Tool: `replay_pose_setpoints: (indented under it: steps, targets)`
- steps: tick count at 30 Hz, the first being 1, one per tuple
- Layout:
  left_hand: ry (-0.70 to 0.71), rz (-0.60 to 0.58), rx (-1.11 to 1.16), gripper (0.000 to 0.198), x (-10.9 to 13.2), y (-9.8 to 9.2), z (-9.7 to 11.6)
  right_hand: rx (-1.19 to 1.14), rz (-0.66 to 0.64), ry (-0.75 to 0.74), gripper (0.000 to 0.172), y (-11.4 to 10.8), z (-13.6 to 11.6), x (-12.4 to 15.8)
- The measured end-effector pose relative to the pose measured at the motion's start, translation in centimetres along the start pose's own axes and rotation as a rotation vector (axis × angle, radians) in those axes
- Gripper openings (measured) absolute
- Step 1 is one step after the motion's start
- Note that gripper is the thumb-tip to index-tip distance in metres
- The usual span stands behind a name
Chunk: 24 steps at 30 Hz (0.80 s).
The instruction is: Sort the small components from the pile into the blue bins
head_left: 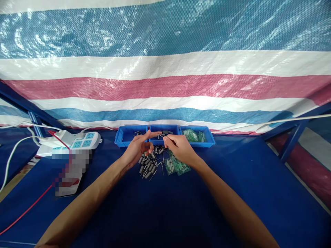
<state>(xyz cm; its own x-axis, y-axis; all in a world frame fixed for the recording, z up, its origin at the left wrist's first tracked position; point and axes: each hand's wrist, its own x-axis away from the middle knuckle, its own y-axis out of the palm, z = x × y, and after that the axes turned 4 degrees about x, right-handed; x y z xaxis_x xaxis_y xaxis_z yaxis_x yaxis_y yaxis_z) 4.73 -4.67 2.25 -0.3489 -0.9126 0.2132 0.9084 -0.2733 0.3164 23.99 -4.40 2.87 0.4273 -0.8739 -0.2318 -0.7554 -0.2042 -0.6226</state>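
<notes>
My left hand is over the left and middle bins, its index finger stretched to the right and the other fingers partly curled. My right hand is closed in a pinch near that fingertip, on a small thin piece too small to name. Below the hands lies a pile of grey cylindrical parts with metal pins. Beside it, under my right hand, are clear bags with green pieces. Behind stand a left blue bin, a middle blue bin with grey parts, and a right blue bin with green bagged pieces.
A white power strip with plugs and cables sits at the left of the blue table. In front of it lies a partly blurred flat object, crossed by a red cable. A striped sheet hangs behind.
</notes>
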Motion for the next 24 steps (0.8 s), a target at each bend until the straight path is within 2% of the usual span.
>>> replay_pose_setpoints:
  steps: [8,11,14,17,19,21,24]
  targets:
    - [0.005,0.023,-0.029,0.063,-0.8,-0.5,-1.1,0.047,-0.005,0.038,0.041,0.1,1.7,-0.5]
    - [0.076,0.049,-0.145,0.055,-1.1,-0.9,-1.7,0.052,-0.011,0.040,0.041,0.2,1.9,-0.5]
    - [0.306,0.143,-0.435,0.042,-1.4,-1.3,-2.1,0.022,-0.062,0.030,0.041,0.0,1.6,-0.4]
    - [0.702,0.238,-0.820,0.030,-1.5,-1.9,-2.4,-0.027,-0.149,0.013,0.041,-0.3,1.0,-0.3]
    - [0.949,0.234,-1.033,0.026,-1.5,-2.3,-2.3,-0.075,-0.218,0.010,0.040,-0.6,0.5,-0.2]
    - [1.128,0.191,-1.181,0.023,-1.4,-2.7,-2.2,-0.143,-0.287,0.021,0.039,-0.8,0.1,-0.1]
    - [1.278,0.129,-1.291,0.020,-1.2,-3.1,-1.8,-0.265,-0.398,0.052,0.039,-1.1,0.0,0.0]
